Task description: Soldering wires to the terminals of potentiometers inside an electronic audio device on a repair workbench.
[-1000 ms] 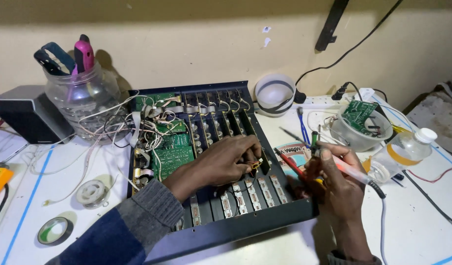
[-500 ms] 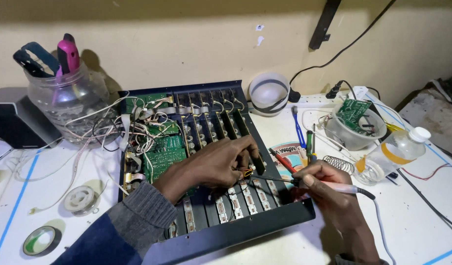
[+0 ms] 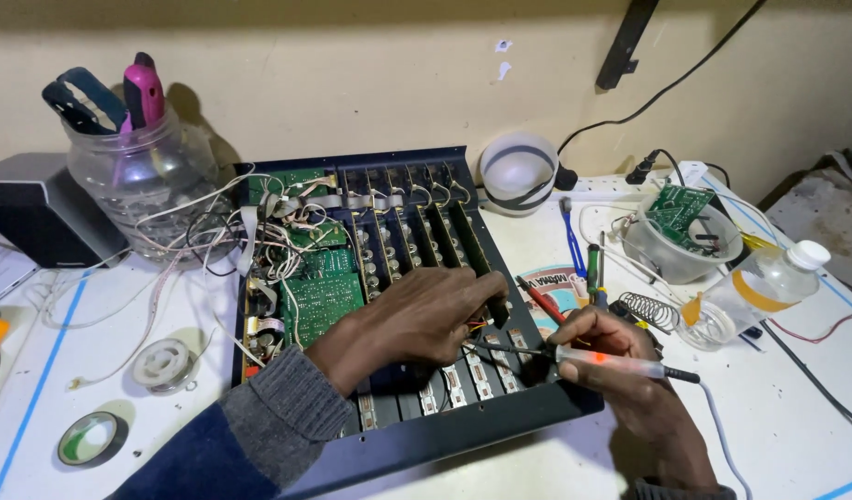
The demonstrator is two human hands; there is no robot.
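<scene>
Fingers of right hand (image 3: 620,356) grip one soldering iron (image 3: 620,363); left hand (image 3: 416,319) fingers curled inside chassis (image 3: 444,435).

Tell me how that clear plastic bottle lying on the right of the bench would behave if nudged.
The clear plastic bottle lies on its side, so it would probably roll rather than tip. It looks nearly empty, so likely light and easy to shove. Its thin walls may dent under a firm squeeze, and a roll could carry it into the coiled wire stand.
</scene>
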